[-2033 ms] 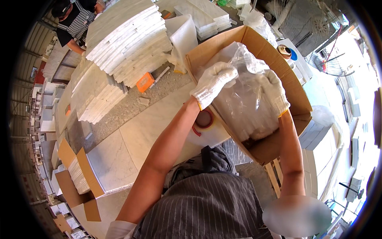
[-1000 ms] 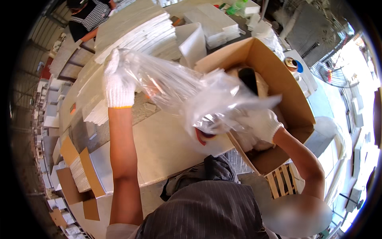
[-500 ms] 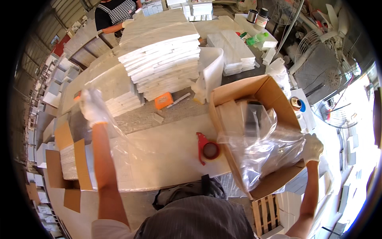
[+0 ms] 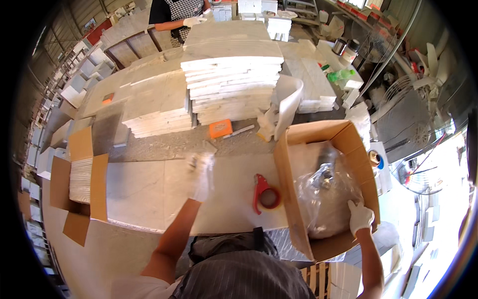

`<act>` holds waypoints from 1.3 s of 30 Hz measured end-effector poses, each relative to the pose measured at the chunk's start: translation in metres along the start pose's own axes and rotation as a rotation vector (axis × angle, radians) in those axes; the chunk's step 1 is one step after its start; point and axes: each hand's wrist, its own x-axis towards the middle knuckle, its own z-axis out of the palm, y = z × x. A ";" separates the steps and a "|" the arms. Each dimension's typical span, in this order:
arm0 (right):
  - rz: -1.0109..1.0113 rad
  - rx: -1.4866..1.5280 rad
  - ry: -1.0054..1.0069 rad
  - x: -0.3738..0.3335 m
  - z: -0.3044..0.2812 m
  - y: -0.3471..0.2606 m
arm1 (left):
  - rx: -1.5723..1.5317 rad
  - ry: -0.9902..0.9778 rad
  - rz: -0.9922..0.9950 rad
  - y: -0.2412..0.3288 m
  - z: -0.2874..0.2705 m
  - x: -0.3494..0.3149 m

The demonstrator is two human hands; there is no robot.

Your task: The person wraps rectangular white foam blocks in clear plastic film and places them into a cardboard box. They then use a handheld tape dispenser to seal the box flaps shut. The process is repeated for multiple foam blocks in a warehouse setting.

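Observation:
My right hand (image 4: 361, 218), in a white knit glove, reaches inside an open cardboard box (image 4: 283, 179). Its fingers are partly stretched out and rest against clear plastic film (image 4: 329, 202) lying crumpled in the box, over brownish contents I cannot make out. Smeared by motion, my gloved left hand (image 4: 201, 174) hovers over the pale slab surface, left of the box; its fingers cannot be read. Between the hands lies a red tape dispenser (image 4: 258, 193) with a roll on it.
Stacked white stone tiles (image 4: 231, 74) stand ahead, near an orange box (image 4: 220, 128). A smaller open carton (image 4: 102, 184) holding tiles sits at left. A green bottle (image 4: 341, 75) and fans (image 4: 398, 109) are at right. Another person (image 4: 172, 20) stands behind the stacks.
My left hand has come down and right toward me from the far left. My right hand has moved from the box's outer edge into it, and the film has settled inside.

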 end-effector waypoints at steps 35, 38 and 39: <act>-0.775 1.381 -0.005 -0.107 -0.152 -0.116 | 0.577 -0.020 -0.155 0.067 0.027 -0.024; -0.699 1.674 -0.337 -0.106 -0.151 -0.204 | 0.539 0.027 -0.156 0.070 0.022 -0.029; -0.648 1.635 -0.214 -0.098 -0.131 -0.236 | 0.525 0.025 -0.175 0.071 0.024 -0.029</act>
